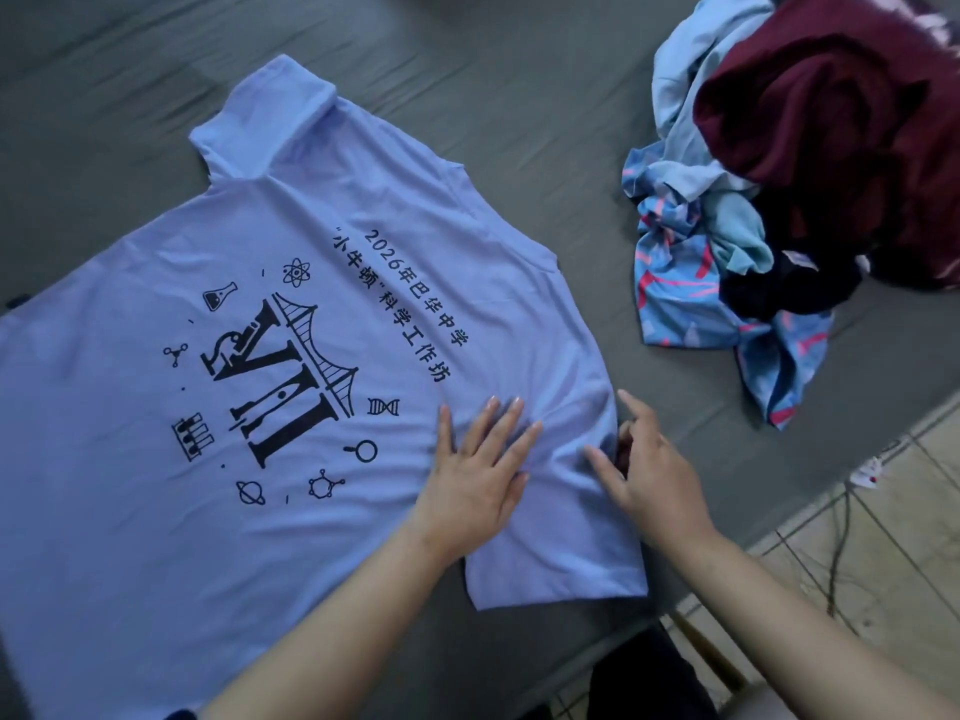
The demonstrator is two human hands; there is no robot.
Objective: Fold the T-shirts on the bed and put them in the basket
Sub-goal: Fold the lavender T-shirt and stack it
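At frame centre-left, the lilac printed T-shirt (218, 314) is spread flat on the bed (519, 85) for folding, pinned by left hand (475, 475), fingers straight; right hand (649, 475) fingers half-curled at its edge, grip can't be told. Unfolded pile (779, 200) upper right.

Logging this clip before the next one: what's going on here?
A person is laying a light blue T-shirt print-up on the grey bed, still unfolded. The left hand presses flat on it near the shoulder, while the right hand works at the sleeve edge with curled fingers. A pile of other clothes waits on the bed. No basket shows.
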